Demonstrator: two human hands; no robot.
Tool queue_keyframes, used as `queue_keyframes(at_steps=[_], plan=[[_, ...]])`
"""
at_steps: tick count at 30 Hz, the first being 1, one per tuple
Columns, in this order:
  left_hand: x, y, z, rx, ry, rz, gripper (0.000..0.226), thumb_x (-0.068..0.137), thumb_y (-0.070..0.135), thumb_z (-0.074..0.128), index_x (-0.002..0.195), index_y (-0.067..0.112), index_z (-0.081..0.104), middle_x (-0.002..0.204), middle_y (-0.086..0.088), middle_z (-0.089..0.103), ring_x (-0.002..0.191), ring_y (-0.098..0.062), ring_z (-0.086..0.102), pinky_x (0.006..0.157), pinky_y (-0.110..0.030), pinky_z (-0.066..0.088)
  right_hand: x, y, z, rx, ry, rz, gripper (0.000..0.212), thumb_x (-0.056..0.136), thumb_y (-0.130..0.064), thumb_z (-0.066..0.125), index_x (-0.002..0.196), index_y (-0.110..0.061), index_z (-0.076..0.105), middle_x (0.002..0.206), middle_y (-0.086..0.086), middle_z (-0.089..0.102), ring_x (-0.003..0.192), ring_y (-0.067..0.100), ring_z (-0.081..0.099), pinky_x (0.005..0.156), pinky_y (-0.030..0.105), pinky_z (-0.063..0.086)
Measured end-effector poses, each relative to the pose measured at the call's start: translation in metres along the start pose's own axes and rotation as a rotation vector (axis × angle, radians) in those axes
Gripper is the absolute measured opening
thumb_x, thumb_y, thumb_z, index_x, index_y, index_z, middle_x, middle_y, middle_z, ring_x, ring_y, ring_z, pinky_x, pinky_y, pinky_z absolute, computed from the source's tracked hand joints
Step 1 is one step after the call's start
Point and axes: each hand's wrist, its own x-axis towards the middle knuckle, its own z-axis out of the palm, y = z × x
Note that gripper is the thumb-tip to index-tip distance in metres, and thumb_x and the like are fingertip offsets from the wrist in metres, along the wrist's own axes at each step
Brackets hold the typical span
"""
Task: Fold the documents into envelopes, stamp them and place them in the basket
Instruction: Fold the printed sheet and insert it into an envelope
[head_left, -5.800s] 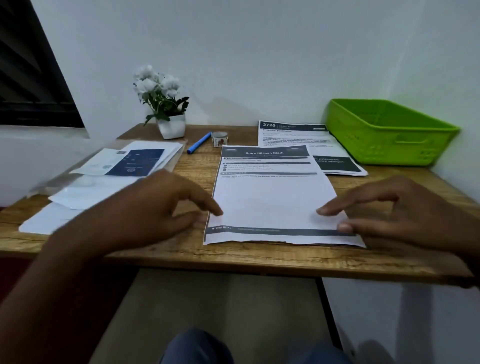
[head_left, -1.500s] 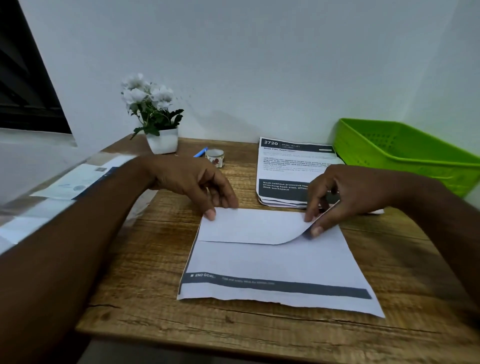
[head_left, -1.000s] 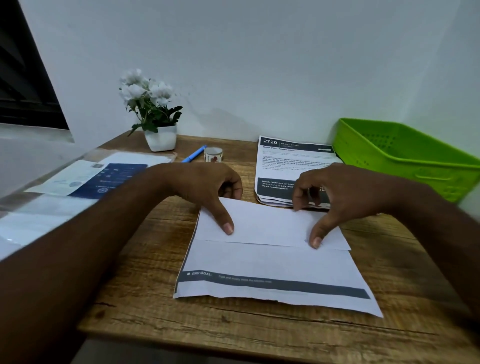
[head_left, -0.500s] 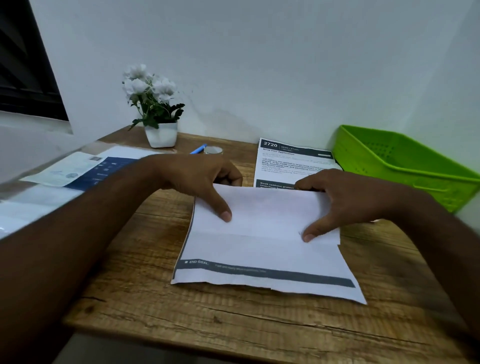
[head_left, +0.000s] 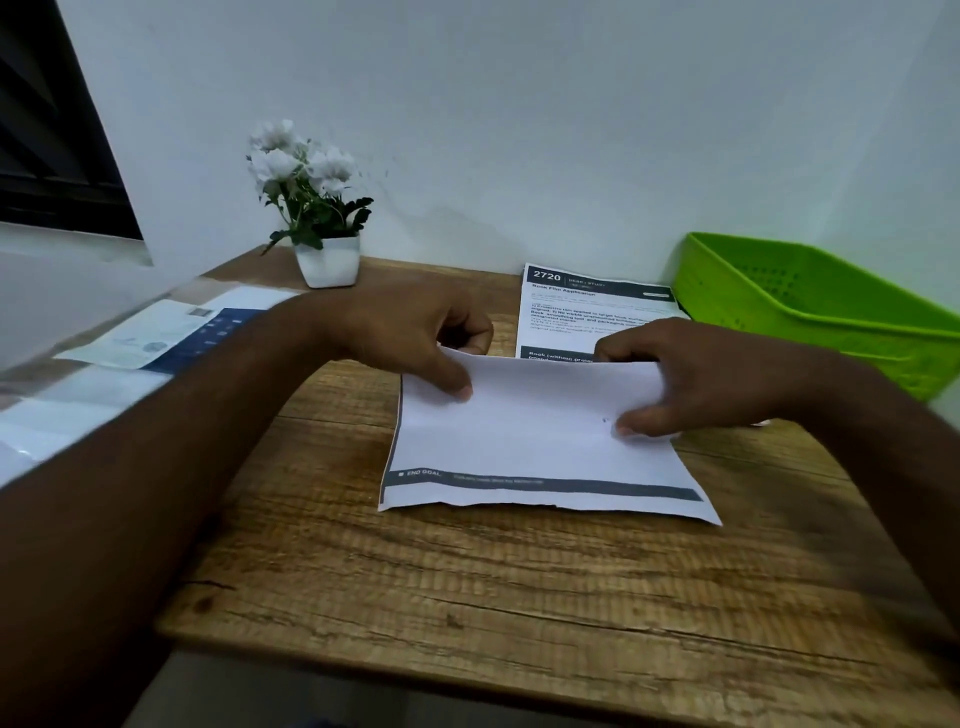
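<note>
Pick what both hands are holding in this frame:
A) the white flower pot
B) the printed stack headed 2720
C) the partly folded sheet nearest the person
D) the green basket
C: the left hand and the right hand each pinch the far, folded-over edge of the partly folded sheet, whose near edge lies on the wooden table.
</note>
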Motion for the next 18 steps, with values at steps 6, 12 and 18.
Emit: queue_keyframes(at_steps=[6,12,18], plan=[[-0.001,0.003,-0.003,0.110,-0.011,0.007,0.020,0.068,0.012,0.057,0.060,0.016,0.038,0.060,0.000,0.038,0.055,-0.010,0.035,0.052,-0.017,0.029,0.002,0.001,0.003,-0.047,-0.011,-0.056,0.024,0.079,-0.014,0.073,0.081,-0.026,0.052,0.076,-0.014,0.054,0.071,0.004,0.048,0.063,0.020,0.035],[0.000,0.002,-0.001,0.063,-0.240,-0.095,0.036,0.078,0.009,0.075,0.065,0.016,0.042,0.063,-0.001,0.040,0.056,-0.009,0.036,0.053,-0.017,0.032,0.004,0.001,0.004,-0.010,-0.089,-0.058,0.019,0.079,-0.025,0.076,0.087,-0.026,0.059,0.084,-0.009,0.061,0.080,0.009,0.056,0.071,0.028,0.042],[-0.002,0.013,0.001,0.006,-0.382,-0.153,0.037,0.055,0.041,0.083,0.072,0.022,0.055,0.075,0.003,0.057,0.067,-0.004,0.051,0.063,-0.024,0.041,-0.001,-0.013,-0.002,0.128,-0.176,-0.018,0.030,0.065,-0.048,0.082,0.086,-0.032,0.069,0.081,-0.007,0.065,0.078,0.011,0.061,0.069,0.024,0.044]])
